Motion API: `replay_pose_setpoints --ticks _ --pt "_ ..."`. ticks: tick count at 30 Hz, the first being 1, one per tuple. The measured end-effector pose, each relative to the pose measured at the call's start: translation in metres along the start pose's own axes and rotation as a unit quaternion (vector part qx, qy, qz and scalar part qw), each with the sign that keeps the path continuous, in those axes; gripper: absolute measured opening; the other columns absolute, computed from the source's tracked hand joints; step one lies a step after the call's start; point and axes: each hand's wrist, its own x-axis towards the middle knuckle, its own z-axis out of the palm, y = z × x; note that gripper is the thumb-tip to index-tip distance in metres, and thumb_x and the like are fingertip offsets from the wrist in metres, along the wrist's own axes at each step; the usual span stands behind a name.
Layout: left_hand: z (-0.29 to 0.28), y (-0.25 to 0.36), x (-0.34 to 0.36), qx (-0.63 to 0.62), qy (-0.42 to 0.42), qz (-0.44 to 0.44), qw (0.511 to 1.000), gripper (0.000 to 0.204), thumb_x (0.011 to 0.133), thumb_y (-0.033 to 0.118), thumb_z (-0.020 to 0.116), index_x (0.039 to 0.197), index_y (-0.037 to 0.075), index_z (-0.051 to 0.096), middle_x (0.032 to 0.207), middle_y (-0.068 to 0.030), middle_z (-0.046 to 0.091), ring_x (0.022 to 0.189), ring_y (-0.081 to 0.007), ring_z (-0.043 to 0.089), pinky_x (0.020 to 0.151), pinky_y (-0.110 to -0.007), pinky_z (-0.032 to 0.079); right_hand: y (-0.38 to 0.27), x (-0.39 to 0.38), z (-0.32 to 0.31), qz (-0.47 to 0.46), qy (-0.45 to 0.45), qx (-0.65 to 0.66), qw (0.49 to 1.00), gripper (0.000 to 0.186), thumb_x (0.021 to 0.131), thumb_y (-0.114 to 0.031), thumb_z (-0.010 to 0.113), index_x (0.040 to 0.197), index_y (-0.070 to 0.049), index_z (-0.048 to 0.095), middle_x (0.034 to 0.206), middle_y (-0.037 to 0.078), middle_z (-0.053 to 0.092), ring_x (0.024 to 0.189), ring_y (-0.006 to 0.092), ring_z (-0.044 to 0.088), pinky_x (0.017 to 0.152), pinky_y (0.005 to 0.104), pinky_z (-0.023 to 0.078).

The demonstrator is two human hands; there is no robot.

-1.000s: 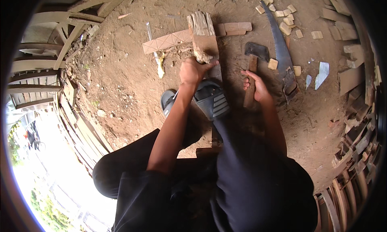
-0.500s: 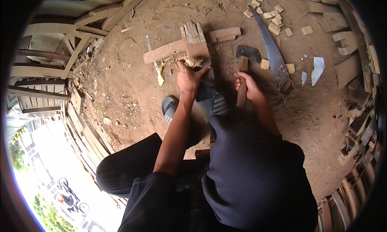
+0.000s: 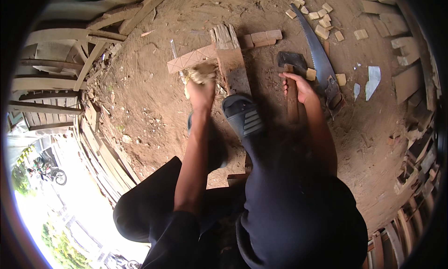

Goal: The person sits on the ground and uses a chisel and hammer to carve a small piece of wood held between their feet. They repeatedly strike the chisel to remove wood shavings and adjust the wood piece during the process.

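Ragged tuft (image 3: 200, 73) and wooden-handled tool (image 3: 292, 92), both held, well apart

I can see the tuft bunched up at the left, pale straw-coloured and shaggy, its frayed edges a bit blurred. Over to the right, the tool has a plain brown handle (image 3: 292, 103) and a broad, dark head (image 3: 292, 60) at the far end. Whether that head rests on anything, I can't tell.

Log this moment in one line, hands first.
left hand: holding pale clump | right hand: gripping wooden handle | saw: on ground, right of handle
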Motion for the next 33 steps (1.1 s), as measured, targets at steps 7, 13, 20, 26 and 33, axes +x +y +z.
replay_pose_setpoints --ticks 7,13,20,26,33 --pt "0.072 0.079 -0.008 0.044 -0.130 0.231 0.963 0.029 0.068 0.021 0.068 0.089 0.002 0.060 0.071 -0.0229 0.063 0.067 -0.0382 0.064 0.063 -0.045 0.052 0.024 0.020 0.008 -0.036 0.028 -0.002 0.999 0.023 0.090 -0.026 0.055 0.077 -0.008 0.049 0.063 0.002 0.048 0.057 0.0156 0.048 0.054 0.0295 0.042" --pt "0.119 0.065 0.008 0.025 -0.180 0.279 0.943 0.025 0.068 0.020 0.068 0.084 0.004 0.056 0.073 -0.0180 0.063 0.071 -0.0353 0.063 0.064 -0.044 0.049 0.023 0.002 0.011 -0.002 0.127 -0.042 0.991 0.024 0.095 -0.026 0.044 0.076 -0.010 0.045 0.060 -0.001 0.039 0.052 0.0117 0.041 0.050 0.0271 0.038" --pt "0.141 0.057 -0.002 0.058 -0.116 0.324 0.937 0.030 0.065 0.012 0.067 0.088 0.003 0.052 0.087 -0.0135 0.057 0.085 -0.0307 0.059 0.073 -0.038 0.047 0.026 0.001 0.016 -0.056 0.123 -0.051 0.990 0.032 0.097 -0.035 0.044 0.114 -0.009 0.052 0.097 0.003 0.057 0.087 0.0159 0.057 0.074 0.0307 0.048" --pt "0.145 0.065 0.002 0.091 -0.274 0.308 0.907 0.029 0.066 0.012 0.065 0.091 0.001 0.055 0.081 -0.0137 0.062 0.078 -0.0306 0.064 0.068 -0.038 0.051 0.015 0.016 0.020 -0.087 0.143 -0.075 0.983 0.036 0.097 -0.036 0.043 0.119 -0.009 0.049 0.107 0.003 0.055 0.096 0.0169 0.054 0.082 0.0327 0.045" --pt "0.157 0.068 0.002 0.068 -0.266 0.313 0.909 0.025 0.069 0.013 0.063 0.090 0.000 0.058 0.083 -0.0157 0.063 0.081 -0.0311 0.065 0.065 -0.039 0.053 0.018 0.009 0.016 -0.080 0.111 -0.072 0.988 0.040 0.097 -0.038 0.042 0.125 -0.010 0.046 0.119 0.004 0.052 0.107 0.0180 0.050 0.091 0.0351 0.042"
